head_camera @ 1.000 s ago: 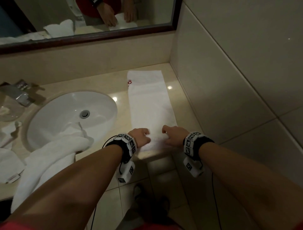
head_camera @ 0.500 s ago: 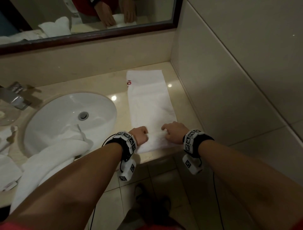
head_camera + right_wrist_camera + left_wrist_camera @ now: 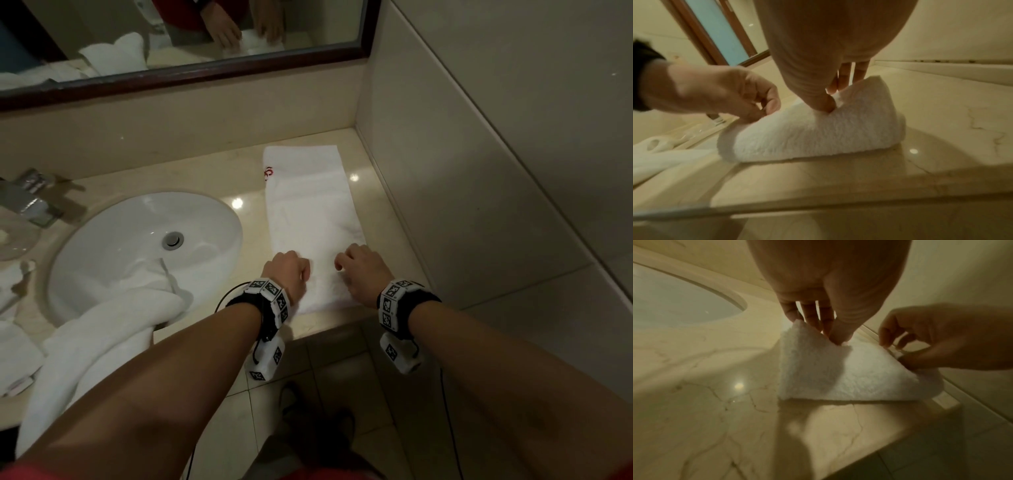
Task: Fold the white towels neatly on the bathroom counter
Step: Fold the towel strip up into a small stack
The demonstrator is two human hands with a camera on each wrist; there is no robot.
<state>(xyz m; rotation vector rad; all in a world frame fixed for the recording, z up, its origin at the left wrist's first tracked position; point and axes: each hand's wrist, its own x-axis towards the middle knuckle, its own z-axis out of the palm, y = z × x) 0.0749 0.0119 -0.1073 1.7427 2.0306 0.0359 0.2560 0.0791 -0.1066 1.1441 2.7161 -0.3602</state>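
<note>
**Towel's near end pinched up at both corners**

Long white towel (image 3: 310,219) lies flat on the surface (image 3: 212,178), right of the sink (image 3: 137,240), its near end lifted. Left hand (image 3: 286,270) fingers (image 3: 809,314) pinch the left corner, right hand (image 3: 366,270) fingers (image 3: 844,76) pinch the right one. Another towel (image 3: 102,329) droops out of the sink over the front edge
</note>
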